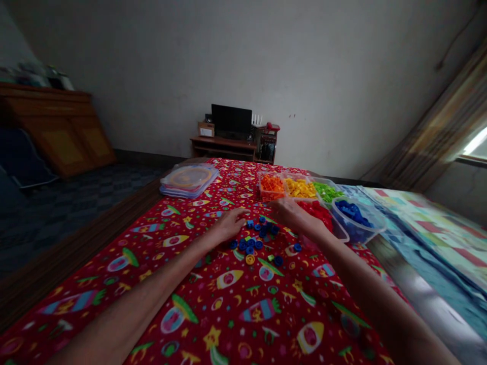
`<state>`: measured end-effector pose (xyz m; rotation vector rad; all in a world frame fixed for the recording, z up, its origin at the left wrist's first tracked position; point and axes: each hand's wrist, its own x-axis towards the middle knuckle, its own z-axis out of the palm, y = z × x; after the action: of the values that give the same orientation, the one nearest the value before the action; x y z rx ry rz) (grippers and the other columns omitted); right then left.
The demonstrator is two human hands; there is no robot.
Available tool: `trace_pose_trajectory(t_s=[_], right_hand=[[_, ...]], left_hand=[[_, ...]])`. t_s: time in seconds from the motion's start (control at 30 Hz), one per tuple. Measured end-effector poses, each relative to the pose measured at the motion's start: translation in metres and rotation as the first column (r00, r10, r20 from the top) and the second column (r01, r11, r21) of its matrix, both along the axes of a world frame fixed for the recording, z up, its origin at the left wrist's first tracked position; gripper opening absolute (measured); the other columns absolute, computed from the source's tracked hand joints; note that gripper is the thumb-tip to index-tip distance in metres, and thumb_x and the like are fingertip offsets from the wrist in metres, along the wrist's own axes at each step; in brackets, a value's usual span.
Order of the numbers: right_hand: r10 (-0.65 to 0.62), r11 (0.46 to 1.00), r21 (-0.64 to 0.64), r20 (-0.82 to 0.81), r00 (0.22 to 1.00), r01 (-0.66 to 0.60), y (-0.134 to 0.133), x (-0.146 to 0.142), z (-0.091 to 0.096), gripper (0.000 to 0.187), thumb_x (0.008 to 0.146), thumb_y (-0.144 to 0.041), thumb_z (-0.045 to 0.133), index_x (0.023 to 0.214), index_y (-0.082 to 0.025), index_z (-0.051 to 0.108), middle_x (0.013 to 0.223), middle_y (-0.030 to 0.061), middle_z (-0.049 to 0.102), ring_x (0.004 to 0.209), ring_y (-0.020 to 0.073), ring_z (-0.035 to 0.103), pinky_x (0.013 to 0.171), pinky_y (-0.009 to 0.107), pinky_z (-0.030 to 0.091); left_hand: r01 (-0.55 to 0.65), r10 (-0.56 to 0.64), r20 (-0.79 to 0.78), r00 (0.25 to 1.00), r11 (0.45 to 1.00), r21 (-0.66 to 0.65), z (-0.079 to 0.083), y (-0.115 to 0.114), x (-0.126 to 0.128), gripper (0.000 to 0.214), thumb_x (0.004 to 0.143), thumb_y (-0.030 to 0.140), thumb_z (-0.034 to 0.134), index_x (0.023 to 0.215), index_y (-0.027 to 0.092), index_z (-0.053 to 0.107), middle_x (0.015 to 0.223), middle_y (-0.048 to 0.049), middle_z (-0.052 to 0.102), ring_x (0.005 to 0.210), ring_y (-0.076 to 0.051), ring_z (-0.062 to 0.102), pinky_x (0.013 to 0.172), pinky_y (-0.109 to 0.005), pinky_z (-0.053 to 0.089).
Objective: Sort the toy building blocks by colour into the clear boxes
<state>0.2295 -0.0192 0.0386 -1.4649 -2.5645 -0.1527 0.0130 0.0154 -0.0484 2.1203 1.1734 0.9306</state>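
Flanking small, round, blue plastic pieces (258,245), seemingly clustered for reach: half-open left hand (230,223); right hand (288,211), grip indiscernible.

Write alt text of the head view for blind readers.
A left hand and right hand flank loose, mostly blue pieces on a red patterned cloth. To the right, clear containers hold sorted pieces in orange, yellow, green, red and blue.

Between my left hand (229,224) and my right hand (288,211), loose blue pieces (242,245) clutter the cloth, so I could cross only above them. Nearer me, the red cloth (232,306) gives flat passage between my forearms. Clear container walls (372,232) obstruct my right; stacked lids (190,178) stand ahead-left.
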Motion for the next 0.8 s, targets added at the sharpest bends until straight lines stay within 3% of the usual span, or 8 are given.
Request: trace_pose_trajectory(t_s=[0.17, 0.3, 0.4, 0.53, 0.67, 0.8], right_hand=[[-0.020, 0.986, -0.159, 0.131, 0.991, 0.041, -0.022, -0.002, -0.037, 0.028, 0.088, -0.015, 0.048, 0.111, -0.014, 0.062, 0.103, 0.0128, 0.066, 0.092, 0.0196, 0.060, 0.078, 0.029, 0.048], [-0.041, 0.996, -0.071, 0.067, 0.997, 0.045, -0.020, 0.003, -0.050, 0.032, 0.084, -0.004, 0.043, 0.109, -0.011, 0.062, 0.099, 0.0134, 0.065, 0.090, 0.0191, 0.058, 0.083, 0.030, 0.046], [-0.047, 0.998, 0.033, -0.027, 0.999, 0.048, -0.016, 0.007, -0.051, 0.029, 0.085, -0.006, 0.042, 0.108, -0.009, 0.061, 0.091, 0.0130, 0.064, 0.086, 0.0194, 0.057, 0.081, 0.031, 0.045], [-0.045, 0.997, 0.058, -0.095, 0.994, 0.051, -0.016, 0.008, -0.048, 0.024, 0.089, -0.010, 0.039, 0.098, -0.011, 0.062, 0.084, 0.0108, 0.062, 0.079, 0.0184, 0.056, 0.075, 0.030, 0.045], [0.091, 0.990, 0.122, -0.140, 0.986, -0.074, -0.016, 0.011, -0.059, 0.026, 0.087, -0.005, 0.039, 0.104, -0.012, 0.058, 0.098, 0.0121, 0.059, 0.093, 0.0191, 0.054, 0.086, 0.032, 0.045], [0.191, 0.978, 0.104, -0.134, 0.972, -0.178, -0.004, 0.017, -0.079, 0.022, 0.084, -0.003, 0.043, 0.097, -0.014, 0.057, 0.090, 0.0084, 0.058, 0.086, 0.0180, 0.054, 0.082, 0.032, 0.048]], left_hand=[[0.145, -0.131, -0.133, 0.982, 0.984, 0.099, 0.002, -0.008, 0.007, 0.030, 0.075, 0.020, 0.060, 0.104, 0.019, 0.069, 0.098, -0.0060, 0.072, 0.088, -0.020, 0.064, 0.086, -0.033, 0.050], [0.079, -0.056, -0.145, 0.988, 0.984, 0.158, 0.000, -0.013, 0.011, 0.027, 0.074, 0.014, 0.059, 0.097, 0.020, 0.070, 0.102, -0.0058, 0.071, 0.097, -0.021, 0.064, 0.093, -0.035, 0.048], [0.002, 0.020, -0.160, 0.987, 0.990, 0.139, 0.002, -0.014, 0.011, 0.024, 0.077, 0.016, 0.055, 0.096, 0.020, 0.070, 0.098, -0.0055, 0.071, 0.095, -0.022, 0.064, 0.090, -0.035, 0.049], [-0.031, 0.064, -0.131, 0.989, 0.970, 0.241, 0.006, -0.017, 0.013, 0.024, 0.082, 0.017, 0.050, 0.098, 0.018, 0.068, 0.098, -0.0071, 0.067, 0.097, -0.021, 0.062, 0.090, -0.034, 0.049], [0.092, -0.048, -0.156, 0.987, 0.953, 0.288, 0.000, -0.017, 0.017, 0.027, 0.082, 0.013, 0.049, 0.101, 0.018, 0.068, 0.099, -0.0069, 0.064, 0.095, -0.019, 0.062, 0.089, -0.032, 0.049], [0.207, -0.165, -0.179, 0.970, 0.945, 0.252, -0.009, -0.013, 0.019, 0.028, 0.081, 0.012, 0.055, 0.105, 0.018, 0.067, 0.105, -0.0074, 0.065, 0.098, -0.018, 0.061, 0.090, -0.031, 0.049]])
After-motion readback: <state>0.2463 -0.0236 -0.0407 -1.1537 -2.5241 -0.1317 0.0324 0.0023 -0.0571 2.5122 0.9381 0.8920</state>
